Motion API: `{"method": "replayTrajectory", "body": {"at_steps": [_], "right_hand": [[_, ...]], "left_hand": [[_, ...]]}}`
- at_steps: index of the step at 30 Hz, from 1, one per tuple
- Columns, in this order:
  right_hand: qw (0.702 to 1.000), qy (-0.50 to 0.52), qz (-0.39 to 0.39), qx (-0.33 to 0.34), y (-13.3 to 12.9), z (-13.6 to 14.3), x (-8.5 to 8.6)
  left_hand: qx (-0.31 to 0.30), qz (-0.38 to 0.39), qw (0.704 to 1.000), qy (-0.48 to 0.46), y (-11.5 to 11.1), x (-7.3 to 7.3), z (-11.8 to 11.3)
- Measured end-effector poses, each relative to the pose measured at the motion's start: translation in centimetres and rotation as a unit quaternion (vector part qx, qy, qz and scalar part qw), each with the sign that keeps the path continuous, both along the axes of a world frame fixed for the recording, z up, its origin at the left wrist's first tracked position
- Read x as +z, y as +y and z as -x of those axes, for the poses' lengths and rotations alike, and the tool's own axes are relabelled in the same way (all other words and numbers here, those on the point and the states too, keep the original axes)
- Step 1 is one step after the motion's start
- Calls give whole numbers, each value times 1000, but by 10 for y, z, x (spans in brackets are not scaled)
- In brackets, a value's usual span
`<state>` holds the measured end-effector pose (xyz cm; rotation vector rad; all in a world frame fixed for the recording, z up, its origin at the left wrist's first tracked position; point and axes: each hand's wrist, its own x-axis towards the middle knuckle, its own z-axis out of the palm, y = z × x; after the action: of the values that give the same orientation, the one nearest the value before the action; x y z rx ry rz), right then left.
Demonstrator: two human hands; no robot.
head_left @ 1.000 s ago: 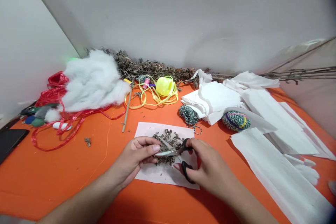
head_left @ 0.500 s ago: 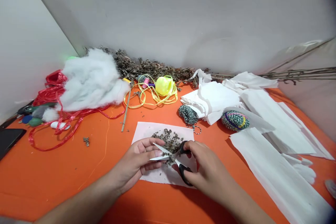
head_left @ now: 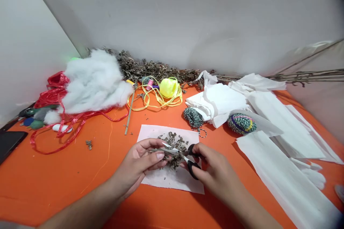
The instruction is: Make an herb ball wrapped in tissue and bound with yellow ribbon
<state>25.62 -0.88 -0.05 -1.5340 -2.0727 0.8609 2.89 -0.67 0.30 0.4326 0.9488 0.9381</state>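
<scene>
My right hand [head_left: 215, 166] grips black-handled scissors [head_left: 192, 169], thumb and fingers in the loops. The blades point left and lie nearly together, slightly blurred, at the fingertips of my left hand [head_left: 142, 162]. My left hand is curled, palm up, with its thumb pressed toward the fingers on a small bit of dried plant, mostly hidden by fingers and blades. Below both hands lies a white paper sheet [head_left: 185, 185], with a heap of crumbled dried leaves [head_left: 174, 139] on it.
White fluffy stuffing [head_left: 94, 86] and red ribbon [head_left: 57, 94] sit at left. Yellow ribbon [head_left: 169, 87] and dried plant stalks [head_left: 158, 68] lie at the back. White cloth pieces [head_left: 282, 171], a wrapped yarn ball [head_left: 242, 123] and a yarn-wrapped keyring [head_left: 193, 116] are to the right.
The scissor blades have gone from spread to nearly together as the right hand squeezed the loops. The left hand has stayed almost in place.
</scene>
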Motion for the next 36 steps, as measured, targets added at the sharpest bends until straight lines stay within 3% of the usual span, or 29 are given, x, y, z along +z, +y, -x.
{"method": "replayTrajectory", "body": {"at_steps": [7, 18, 27, 36], "right_hand": [[1000, -17, -11, -7, -1, 3, 7], [999, -23, 6, 46, -3, 5, 6], [1000, -14, 18, 21, -1, 1, 7], [998, -27, 14, 46, -1, 4, 3]], "left_hand": [[50, 9, 999, -12, 6, -1, 0], [4, 33, 999, -15, 3, 1, -4], [52, 15, 998, -11, 7, -5, 0], [30, 7, 1000, 6, 5, -7, -3]]}}
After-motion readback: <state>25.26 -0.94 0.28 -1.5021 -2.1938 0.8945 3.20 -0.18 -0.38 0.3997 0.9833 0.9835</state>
